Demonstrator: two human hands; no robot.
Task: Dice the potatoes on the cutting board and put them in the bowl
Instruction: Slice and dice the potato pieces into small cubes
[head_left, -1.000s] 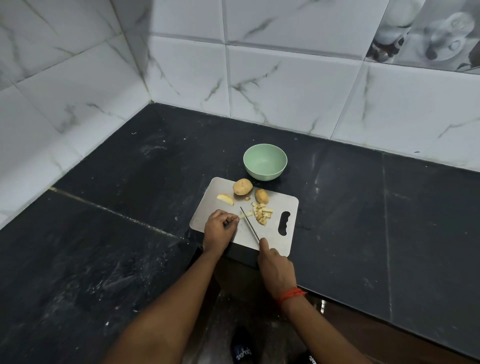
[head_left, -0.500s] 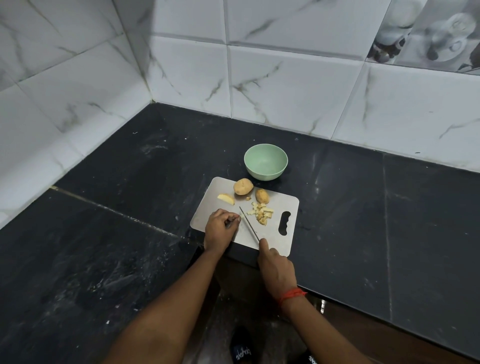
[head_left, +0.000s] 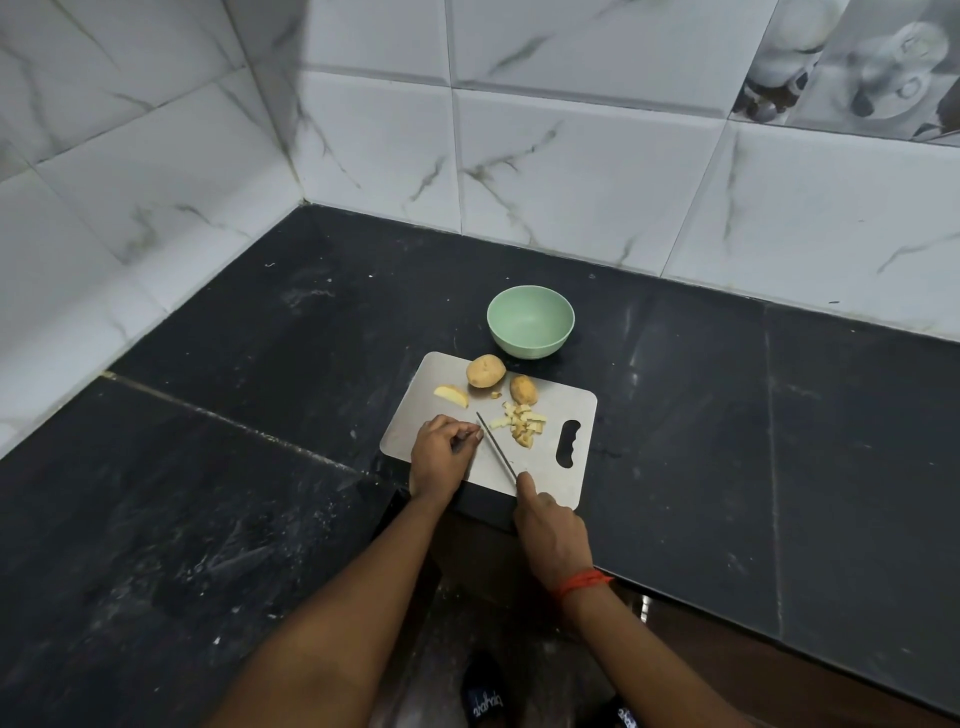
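Potato dice (head_left: 522, 428), pale yellow, lie heaped at 3 o'clock on the cutting board (head_left: 571, 405); two brown-skinned whole potatoes (head_left: 485, 370) at 12. Right hand (head_left: 553, 535) grips the knife (head_left: 496, 447); left hand (head_left: 439, 457) curled, hold unclear.

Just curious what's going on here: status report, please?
Right hand grips steel knife; left hand curled beside blade, contents hidden. Diced pale potato pile on grey cutting board; round green bowl empty. Nothing blocking.

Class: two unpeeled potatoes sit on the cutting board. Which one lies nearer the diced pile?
The smaller potato, right beside the diced pile; the larger potato lies farther left.
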